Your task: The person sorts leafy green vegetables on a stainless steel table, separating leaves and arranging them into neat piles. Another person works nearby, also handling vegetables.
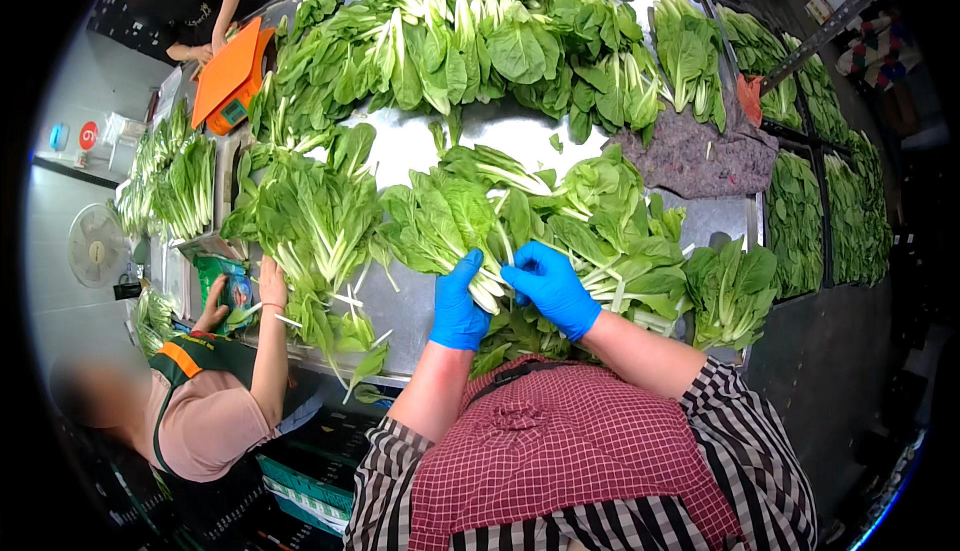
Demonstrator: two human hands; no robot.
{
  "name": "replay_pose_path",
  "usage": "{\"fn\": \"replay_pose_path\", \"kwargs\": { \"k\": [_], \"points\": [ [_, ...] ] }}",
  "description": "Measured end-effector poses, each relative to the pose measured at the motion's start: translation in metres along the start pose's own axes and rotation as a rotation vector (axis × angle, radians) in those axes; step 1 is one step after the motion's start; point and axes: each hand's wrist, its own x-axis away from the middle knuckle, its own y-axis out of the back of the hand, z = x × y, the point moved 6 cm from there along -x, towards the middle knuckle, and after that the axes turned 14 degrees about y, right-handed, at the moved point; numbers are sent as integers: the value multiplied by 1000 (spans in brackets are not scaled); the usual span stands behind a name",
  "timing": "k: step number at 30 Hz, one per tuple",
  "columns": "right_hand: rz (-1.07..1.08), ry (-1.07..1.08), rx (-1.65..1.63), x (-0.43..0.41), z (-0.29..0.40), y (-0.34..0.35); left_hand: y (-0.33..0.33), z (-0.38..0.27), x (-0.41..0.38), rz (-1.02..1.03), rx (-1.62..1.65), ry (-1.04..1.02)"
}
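Blue gloves cover both hands. My left hand (461, 303) grips a bunch of leafy greens (442, 221) by its pale stalk ends, leaves pointing away from me. Close on its right, my right hand (551, 288) has its fingers pinched on a single pale leaf stalk (504, 239) at the bunch's side. Loose greens (600, 251) lie right of and beneath my hands on the metal table (412, 326). A big heap of greens (465, 40) spreads across the table's far part. Another pile (315, 213) lies to the left.
A co-worker (210, 408) stands at the left, hands by a green bag (225, 281). Another person (180, 10) is behind an orange scale (232, 78). A grey cloth (697, 149) lies at the right; beyond it are black crates (823, 213) of greens. Teal crates (307, 495) stand below.
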Motion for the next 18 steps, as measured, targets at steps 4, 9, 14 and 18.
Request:
{"fn": "replay_pose_path", "kwargs": {
  "k": [4, 9, 14, 18],
  "points": [
    [-108, -19, -208, 7, 2, -5, 6, 3, -4, -4, 45, 32],
    [-284, 105, -207, 12, 3, 8, 5, -1, -5, -61, 166, 46],
    [-91, -121, -315, 9, 28, 0, 22, -27, -3, -40, 162, -21],
    [147, 71, 164, -36, 46, 11, 22, -27, 9, -35, 182, -48]
  ]
}}
